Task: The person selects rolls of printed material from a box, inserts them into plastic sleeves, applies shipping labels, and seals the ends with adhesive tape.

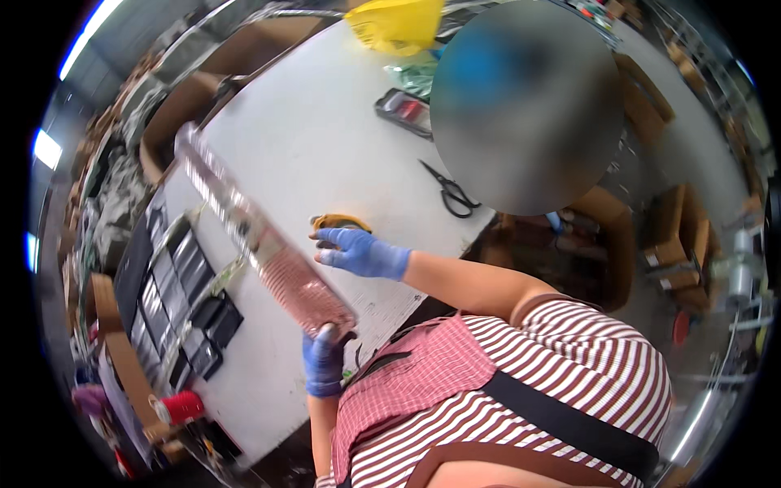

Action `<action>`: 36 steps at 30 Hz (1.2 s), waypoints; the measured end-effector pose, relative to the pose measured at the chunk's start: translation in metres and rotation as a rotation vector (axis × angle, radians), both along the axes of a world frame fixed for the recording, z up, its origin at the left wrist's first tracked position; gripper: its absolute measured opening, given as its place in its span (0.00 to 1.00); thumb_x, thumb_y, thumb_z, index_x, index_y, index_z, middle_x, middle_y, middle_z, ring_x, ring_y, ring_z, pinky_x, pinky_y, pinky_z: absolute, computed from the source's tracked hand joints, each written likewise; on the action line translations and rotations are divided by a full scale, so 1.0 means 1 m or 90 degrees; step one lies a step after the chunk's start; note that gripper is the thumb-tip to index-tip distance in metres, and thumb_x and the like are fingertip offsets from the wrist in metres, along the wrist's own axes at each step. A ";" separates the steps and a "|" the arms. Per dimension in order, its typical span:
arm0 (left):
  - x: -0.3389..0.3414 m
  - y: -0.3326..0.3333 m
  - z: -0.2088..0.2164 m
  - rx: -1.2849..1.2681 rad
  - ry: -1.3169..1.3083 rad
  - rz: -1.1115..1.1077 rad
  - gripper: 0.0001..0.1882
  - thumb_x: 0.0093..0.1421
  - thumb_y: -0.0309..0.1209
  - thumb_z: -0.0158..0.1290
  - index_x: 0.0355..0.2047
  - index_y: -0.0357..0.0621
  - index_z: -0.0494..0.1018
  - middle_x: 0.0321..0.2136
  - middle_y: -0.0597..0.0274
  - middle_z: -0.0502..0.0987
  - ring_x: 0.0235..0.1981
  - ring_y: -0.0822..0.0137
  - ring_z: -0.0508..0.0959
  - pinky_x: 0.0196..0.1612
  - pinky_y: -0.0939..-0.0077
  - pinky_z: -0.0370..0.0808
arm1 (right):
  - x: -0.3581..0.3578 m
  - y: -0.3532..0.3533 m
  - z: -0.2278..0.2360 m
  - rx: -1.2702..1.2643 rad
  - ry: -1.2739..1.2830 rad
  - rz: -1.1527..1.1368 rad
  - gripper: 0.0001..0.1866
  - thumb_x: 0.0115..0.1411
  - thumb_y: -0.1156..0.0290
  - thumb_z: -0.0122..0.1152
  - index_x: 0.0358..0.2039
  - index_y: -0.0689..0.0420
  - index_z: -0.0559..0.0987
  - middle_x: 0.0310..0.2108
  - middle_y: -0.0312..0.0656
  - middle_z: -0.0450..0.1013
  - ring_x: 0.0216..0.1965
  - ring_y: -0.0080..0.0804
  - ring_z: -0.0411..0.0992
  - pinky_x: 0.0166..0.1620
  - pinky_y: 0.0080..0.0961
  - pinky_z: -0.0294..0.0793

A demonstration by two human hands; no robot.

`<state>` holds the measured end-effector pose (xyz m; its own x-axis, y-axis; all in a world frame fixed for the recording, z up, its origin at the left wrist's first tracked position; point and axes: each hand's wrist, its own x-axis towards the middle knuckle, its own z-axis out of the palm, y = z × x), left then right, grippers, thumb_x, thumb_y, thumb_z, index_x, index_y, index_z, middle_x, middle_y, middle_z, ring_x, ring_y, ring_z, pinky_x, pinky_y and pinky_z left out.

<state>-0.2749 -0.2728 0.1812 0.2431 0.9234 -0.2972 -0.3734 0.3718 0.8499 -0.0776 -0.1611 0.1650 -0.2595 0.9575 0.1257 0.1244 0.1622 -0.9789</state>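
Nearest are a ribbed, striped shirt (pixel 594 342) and a pink checked apron (pixel 423 366). Just beyond, the left hand (pixel 324 366), in a thin blue glove, grips the near end of a package (pixel 303 285): a long sleeve of clear, glossy plastic, pinkish and finely ridged close to the hand, silvery and motion-blurred toward its tip. It slants up and leftward across the table (pixel 285 122), whose surface is smooth and pale. The right hand (pixel 354 252), gloved alike, has its fingers partly bent beside a rounded orange tool (pixel 340 222); whether it holds the tool, I cannot tell.

To the left lie a red spool (pixel 181 406) and black, padded-looking pieces (pixel 175 276) under shiny film. Farther off are slim black scissors (pixel 451 193), a dark rectangular tray (pixel 405 111), crinkled greenish plastic (pixel 415 79) and a creased yellow bag (pixel 396 26).
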 end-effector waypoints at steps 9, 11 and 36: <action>-0.046 0.006 -0.147 -0.272 0.134 0.068 0.30 0.58 0.45 0.56 0.56 0.44 0.62 0.50 0.56 0.70 0.43 0.62 0.74 0.39 0.67 0.75 | 0.020 0.057 -0.099 -0.021 -0.516 -0.233 0.25 0.52 0.69 0.54 0.51 0.61 0.71 0.49 0.53 0.69 0.51 0.49 0.68 0.52 0.42 0.69; -0.078 0.000 -0.173 -0.235 0.176 0.072 0.32 0.58 0.44 0.56 0.58 0.43 0.61 0.51 0.55 0.70 0.44 0.61 0.74 0.42 0.65 0.75 | 0.028 0.068 -0.094 -0.118 -0.443 -0.082 0.23 0.52 0.68 0.57 0.50 0.60 0.71 0.44 0.53 0.73 0.48 0.50 0.69 0.52 0.41 0.69; 0.049 0.175 -0.100 0.036 0.527 0.215 0.43 0.54 0.26 0.59 0.66 0.39 0.50 0.52 0.52 0.69 0.47 0.59 0.73 0.51 0.66 0.73 | 0.183 0.115 -0.131 -0.111 -0.303 -0.302 0.21 0.52 0.65 0.59 0.45 0.60 0.72 0.44 0.53 0.70 0.48 0.51 0.68 0.51 0.42 0.69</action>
<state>-0.2258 -0.0975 0.0814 -0.3159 0.9256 -0.2087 0.2852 0.3024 0.9095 0.1052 -0.0460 0.0344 0.2028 0.9771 -0.0644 0.5658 -0.1706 -0.8067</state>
